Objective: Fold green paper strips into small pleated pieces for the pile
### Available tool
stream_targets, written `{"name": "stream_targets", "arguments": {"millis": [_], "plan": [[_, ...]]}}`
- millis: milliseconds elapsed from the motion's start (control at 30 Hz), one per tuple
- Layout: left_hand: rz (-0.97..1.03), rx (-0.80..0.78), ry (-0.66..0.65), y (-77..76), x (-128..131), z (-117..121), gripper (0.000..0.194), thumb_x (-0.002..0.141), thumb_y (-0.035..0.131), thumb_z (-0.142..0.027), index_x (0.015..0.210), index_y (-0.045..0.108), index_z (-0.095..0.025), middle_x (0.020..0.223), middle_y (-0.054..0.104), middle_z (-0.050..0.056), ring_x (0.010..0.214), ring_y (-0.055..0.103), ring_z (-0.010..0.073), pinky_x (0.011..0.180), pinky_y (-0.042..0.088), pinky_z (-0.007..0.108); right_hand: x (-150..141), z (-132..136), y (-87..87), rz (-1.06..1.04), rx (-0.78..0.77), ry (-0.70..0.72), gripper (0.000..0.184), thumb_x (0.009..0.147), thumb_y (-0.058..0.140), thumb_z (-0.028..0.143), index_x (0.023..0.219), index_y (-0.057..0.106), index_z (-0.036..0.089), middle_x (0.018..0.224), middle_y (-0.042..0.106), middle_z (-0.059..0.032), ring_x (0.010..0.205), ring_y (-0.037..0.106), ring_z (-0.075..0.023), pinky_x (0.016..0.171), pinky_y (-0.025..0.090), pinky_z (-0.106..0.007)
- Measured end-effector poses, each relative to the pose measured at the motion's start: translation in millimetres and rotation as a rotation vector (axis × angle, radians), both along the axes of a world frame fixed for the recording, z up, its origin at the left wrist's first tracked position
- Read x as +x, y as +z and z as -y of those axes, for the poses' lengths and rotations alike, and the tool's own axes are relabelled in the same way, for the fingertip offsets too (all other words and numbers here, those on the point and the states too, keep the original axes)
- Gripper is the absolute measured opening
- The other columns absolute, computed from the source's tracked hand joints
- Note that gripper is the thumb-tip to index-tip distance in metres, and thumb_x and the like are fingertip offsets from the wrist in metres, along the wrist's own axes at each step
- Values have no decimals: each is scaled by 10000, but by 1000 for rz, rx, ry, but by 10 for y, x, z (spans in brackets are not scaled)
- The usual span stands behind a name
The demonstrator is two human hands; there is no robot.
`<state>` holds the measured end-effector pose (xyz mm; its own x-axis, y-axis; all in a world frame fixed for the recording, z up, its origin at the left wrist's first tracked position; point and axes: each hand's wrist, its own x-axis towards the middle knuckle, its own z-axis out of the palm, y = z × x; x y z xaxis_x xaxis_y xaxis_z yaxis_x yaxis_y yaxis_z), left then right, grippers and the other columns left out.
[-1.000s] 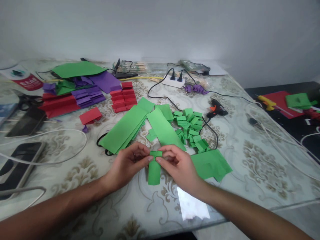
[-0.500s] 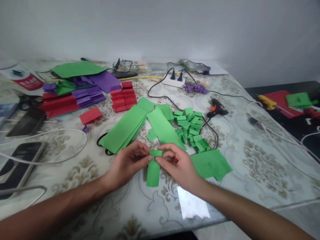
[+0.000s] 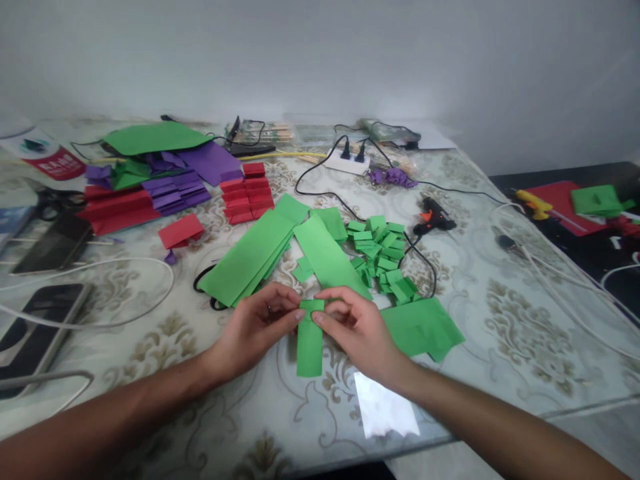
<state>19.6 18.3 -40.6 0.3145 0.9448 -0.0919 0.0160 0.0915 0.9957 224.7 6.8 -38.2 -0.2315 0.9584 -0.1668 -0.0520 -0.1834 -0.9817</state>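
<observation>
Between my two hands a small strip of green paper (image 3: pixel 309 350) hangs toward me, with a crease across its upper part. My left hand (image 3: pixel 265 320) pinches its upper left edge between thumb and fingers. On the opposite edge, my right hand (image 3: pixel 353 327) grips it the same way. Just beyond lie long green paper strips (image 3: pixel 255 257) in a slanted stack and another wide green strip (image 3: pixel 330 260). A heap of small folded green pieces (image 3: pixel 383 257) sits to the right of them. Near my right wrist rests a larger green sheet (image 3: pixel 425 327).
Red folded papers (image 3: pixel 247 193), purple folded papers (image 3: pixel 177 193) and scissors (image 3: pixel 57 200) lie at the left, with two phones nearby, one a phone (image 3: pixel 43 333) in front. A black glue gun (image 3: pixel 434 217) and a white power strip (image 3: pixel 347 162) trail cords across the table.
The lower end of the green strip has shifted slightly to the right. Both hands keep nearly the same place and grip.
</observation>
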Motion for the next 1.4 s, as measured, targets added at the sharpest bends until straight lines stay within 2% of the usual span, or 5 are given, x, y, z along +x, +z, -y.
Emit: {"name": "stream_targets", "arguments": {"millis": [300, 800, 1033, 1400], "plan": [[-3, 29, -14, 15, -9, -3, 159, 941, 743, -282, 1043, 682, -176, 846, 733, 21, 760, 690, 146, 686, 553, 236, -2, -1, -18, -9, -19, -20, 267, 846, 798, 407, 952, 669, 198, 718, 650, 24, 660, 611, -142, 637, 483, -270], [8, 33, -6, -18, -9, -4, 178, 913, 767, -270, 1046, 688, -182, 872, 752, 29, 796, 714, 157, 701, 567, 242, -2, -5, -33, 33, -11, -34, 257, 834, 811, 398, 950, 687, 205, 726, 677, 16, 664, 638, -150, 641, 524, -283], [-74, 37, -24, 29, -16, -1, 215, 922, 749, -277, 1099, 677, -178, 839, 731, 19, 758, 687, 151, 664, 521, 240, -6, 0, -19, 7, -7, -29, 241, 831, 814, 373, 938, 680, 205, 706, 660, 29, 646, 620, -138, 622, 511, -270], [-14, 35, -38, -13, -19, 23, 239, 908, 763, -233, 1109, 637, -201, 825, 713, -3, 738, 683, 133, 650, 526, 217, 2, 0, -25, 32, -30, -24, 279, 851, 791, 444, 919, 697, 191, 693, 666, 14, 627, 604, -142, 582, 479, -260]]}}
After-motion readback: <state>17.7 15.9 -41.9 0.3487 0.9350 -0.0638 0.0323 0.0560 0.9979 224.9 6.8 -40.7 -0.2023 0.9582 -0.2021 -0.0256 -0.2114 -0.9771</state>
